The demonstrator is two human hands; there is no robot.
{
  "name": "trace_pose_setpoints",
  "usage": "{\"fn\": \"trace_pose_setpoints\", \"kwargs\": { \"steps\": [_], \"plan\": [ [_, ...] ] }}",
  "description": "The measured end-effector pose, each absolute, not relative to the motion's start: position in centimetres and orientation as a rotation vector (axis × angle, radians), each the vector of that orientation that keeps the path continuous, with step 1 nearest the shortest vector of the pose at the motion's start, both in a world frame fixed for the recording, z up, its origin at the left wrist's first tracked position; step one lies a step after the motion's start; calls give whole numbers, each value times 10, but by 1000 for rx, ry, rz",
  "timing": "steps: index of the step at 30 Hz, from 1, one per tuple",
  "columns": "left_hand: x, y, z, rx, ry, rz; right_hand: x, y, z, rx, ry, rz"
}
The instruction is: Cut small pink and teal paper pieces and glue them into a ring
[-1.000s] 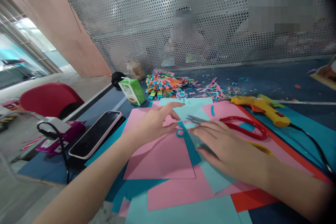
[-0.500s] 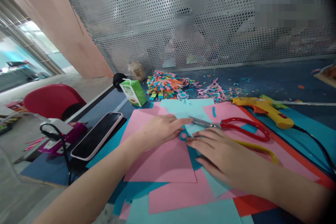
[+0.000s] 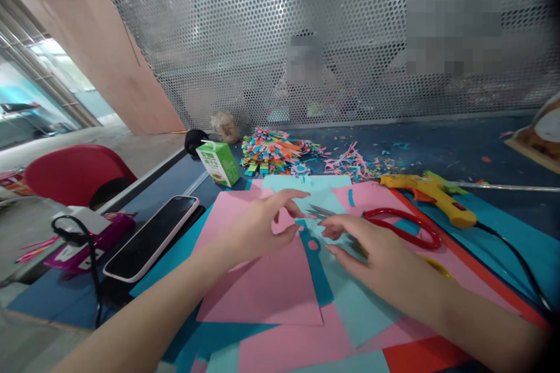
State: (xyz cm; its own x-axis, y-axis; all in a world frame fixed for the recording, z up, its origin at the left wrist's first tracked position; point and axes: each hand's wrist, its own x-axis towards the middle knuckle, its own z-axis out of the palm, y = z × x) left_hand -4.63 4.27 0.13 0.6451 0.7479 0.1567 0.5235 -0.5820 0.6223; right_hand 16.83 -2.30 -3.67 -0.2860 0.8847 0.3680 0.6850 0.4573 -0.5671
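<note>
Near the middle of the frame, the left hand [image 3: 262, 224] is over a pink sheet [image 3: 262, 297], its grip spread, thumb apart from forefinger. Just right of that thumb is a small blue paper ring [image 3: 318, 246]. Right of centre, the right hand's [image 3: 376, 250] grip is parted too, beside scissors [image 3: 322, 212]; whether they touch, I cannot tell. Farther right, a yellow glue gun [image 3: 452, 205] rests on the paper-strewn desk [image 3: 437, 145].
</note>
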Motion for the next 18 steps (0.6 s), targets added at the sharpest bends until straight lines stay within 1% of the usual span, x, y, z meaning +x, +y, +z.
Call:
{"fn": "trace_pose_setpoints", "kwargs": {
  "steps": [3,9,14,16,18],
  "plan": [
    [-47,41,3,2652,1048,311,167,-24,-37,-1305,-2065,420],
    [-43,39,-2,2854,1108,54,166,-25,-39,-1286,-2100,421],
    [-42,41,-8,3011,1067,0,168,-24,-41,-1288,-2124,436],
    [-42,40,-7,2949,1113,57,168,-24,-41,-1291,-2127,429],
    [-42,39,-4,2764,1169,201,168,-24,-41,-1294,-2129,374]
  ]
}}
